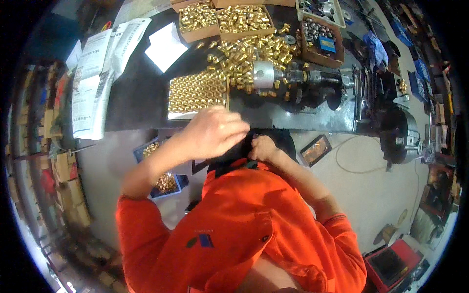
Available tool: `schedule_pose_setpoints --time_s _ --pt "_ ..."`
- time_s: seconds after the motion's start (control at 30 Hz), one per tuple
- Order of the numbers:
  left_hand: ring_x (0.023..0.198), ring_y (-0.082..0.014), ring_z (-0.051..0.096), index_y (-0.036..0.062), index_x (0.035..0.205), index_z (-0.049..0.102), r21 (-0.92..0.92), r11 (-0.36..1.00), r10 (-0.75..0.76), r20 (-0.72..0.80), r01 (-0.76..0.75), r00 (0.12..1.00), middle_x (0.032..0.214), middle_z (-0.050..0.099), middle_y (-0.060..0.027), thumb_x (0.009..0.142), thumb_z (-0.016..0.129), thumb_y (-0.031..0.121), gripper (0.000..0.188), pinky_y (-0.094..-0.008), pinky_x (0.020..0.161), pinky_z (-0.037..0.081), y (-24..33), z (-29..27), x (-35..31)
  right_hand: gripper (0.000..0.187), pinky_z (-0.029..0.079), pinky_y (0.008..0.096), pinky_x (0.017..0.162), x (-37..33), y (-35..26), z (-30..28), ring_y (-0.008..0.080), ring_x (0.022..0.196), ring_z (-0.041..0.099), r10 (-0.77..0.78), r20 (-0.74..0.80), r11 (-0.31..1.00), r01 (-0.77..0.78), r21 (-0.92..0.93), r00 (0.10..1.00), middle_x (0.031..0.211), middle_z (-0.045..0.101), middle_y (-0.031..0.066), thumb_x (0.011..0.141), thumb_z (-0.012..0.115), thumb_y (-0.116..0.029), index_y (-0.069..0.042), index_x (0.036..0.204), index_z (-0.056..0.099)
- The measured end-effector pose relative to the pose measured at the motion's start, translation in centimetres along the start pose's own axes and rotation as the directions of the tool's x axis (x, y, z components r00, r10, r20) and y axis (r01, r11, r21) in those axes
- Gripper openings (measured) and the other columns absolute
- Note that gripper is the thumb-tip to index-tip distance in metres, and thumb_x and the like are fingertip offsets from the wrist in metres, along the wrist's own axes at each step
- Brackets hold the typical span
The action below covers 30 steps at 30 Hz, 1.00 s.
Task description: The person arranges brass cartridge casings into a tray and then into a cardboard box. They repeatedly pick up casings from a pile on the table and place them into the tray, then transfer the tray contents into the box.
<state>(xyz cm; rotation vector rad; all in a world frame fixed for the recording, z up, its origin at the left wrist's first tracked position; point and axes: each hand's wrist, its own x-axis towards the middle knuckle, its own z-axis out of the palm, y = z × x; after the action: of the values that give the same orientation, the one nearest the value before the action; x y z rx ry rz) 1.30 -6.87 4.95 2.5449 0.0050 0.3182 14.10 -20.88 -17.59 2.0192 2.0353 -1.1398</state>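
The left hand point(215, 131) sits at centre frame, fingers curled loosely downward and drawn together, knuckles up; whether anything is pinched beneath them cannot be told. The right hand point(262, 148) lies just right of and below it, fist-like, fingers closed against the dark cloth at the orange shirt's point(244, 229) hem. The nearest work is the flat tray of upright brass fittings in rows point(197, 93), directly above the left hand and close to its fingertips, its long side running left to right across the frame. The left hand is clearly the nearer. Right of the tray lies a loose heap of brass fittings point(254, 51) around the silver chuck of a dark bench lathe point(266, 74).
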Motion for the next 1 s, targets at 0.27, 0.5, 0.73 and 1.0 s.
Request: schedule_pose_setpoints --time_s 0.27,0.5,0.73,1.0 --pt "0.076 -0.0312 0.061 0.0040 0.090 0.066 0.043 0.994 -0.104 0.104 0.100 0.989 0.082 0.064 -0.0112 0.080 0.067 0.016 0.016 -0.0407 0.067 0.048 -0.9 -0.1 -2.1 0.046 0.050 0.0372 0.087 2.1 -1.7 -1.8 0.0262 0.105 0.063 0.035 0.250 0.973 0.024 -0.230 0.968 0.110 0.068 0.0095 0.070 0.068 -0.042 -0.012 0.105 0.070" --pt "0.078 -0.0328 0.063 0.0036 0.096 0.066 -0.027 0.957 -0.281 0.155 0.288 0.947 0.084 0.065 -0.0121 0.080 0.067 0.016 0.020 -0.0418 0.069 0.049 -0.4 0.4 -5.1 0.043 0.048 0.0382 0.090 1.9 -2.4 -1.4 0.0252 0.104 0.064 0.033 0.342 0.930 0.096 -0.354 0.939 0.109 0.068 0.0090 0.079 0.056 -0.044 -0.013 0.104 0.071" --pt "0.075 -0.0313 0.065 0.0042 0.100 0.065 -0.087 0.879 -0.451 0.167 0.468 0.877 0.082 0.067 -0.0133 0.080 0.067 0.017 0.024 -0.0409 0.065 0.051 -1.5 1.7 -8.8 0.040 0.046 0.0364 0.091 2.6 -2.6 -1.5 0.0223 0.113 0.059 0.056 0.450 0.884 0.165 -0.437 0.891 0.116 0.066 0.0031 0.083 0.056 -0.044 -0.017 0.110 0.070" --pt "0.074 -0.0257 0.066 0.0036 0.103 0.065 -0.105 0.750 -0.620 0.234 0.653 0.749 0.078 0.067 -0.0131 0.081 0.066 0.015 0.025 -0.0363 0.067 0.051 -4.2 4.6 -11.9 0.036 0.050 0.0389 0.084 1.3 0.6 -0.3 0.0278 0.098 0.064 -0.132 0.224 0.935 0.197 -0.296 0.966 0.103 0.069 0.0087 0.076 0.058 -0.036 -0.012 0.098 0.071"
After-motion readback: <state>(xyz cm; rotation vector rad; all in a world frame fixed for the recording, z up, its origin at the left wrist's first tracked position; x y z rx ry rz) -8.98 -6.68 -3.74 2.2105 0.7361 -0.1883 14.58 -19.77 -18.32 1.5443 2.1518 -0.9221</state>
